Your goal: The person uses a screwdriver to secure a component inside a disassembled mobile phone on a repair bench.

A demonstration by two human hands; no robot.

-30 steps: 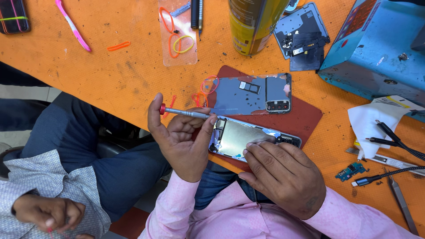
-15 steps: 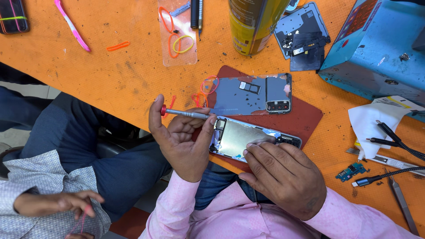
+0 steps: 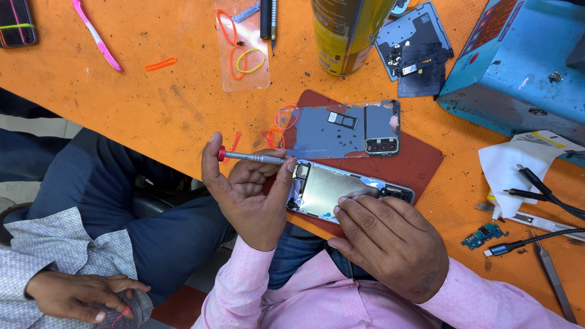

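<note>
An orange table [image 3: 140, 103] with a scuffed top carries everything. Near its front edge lies a dark red mat [image 3: 420, 164]. At the far left are a dark phone [image 3: 15, 23] and a pink toothbrush [image 3: 96, 35]; a loose orange rubber band [image 3: 161, 63] lies just right of the toothbrush. Farther right sits a clear plastic sheet [image 3: 244, 82], then a yellow can [image 3: 347, 33]. A blue box [image 3: 524, 67] stands at the far right, with white paper [image 3: 509, 173] and black cables [image 3: 542, 189] nearer.

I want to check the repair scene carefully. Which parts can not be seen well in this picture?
- Head view: the screwdriver tip, covered by left hand fingers.
- The opened phone's near edge, hidden under the right hand.
- The blue box, cut off by the top and right edges.
- The small green circuit part, too small for detail.
- The yellow-green can, its top cut off.
</note>
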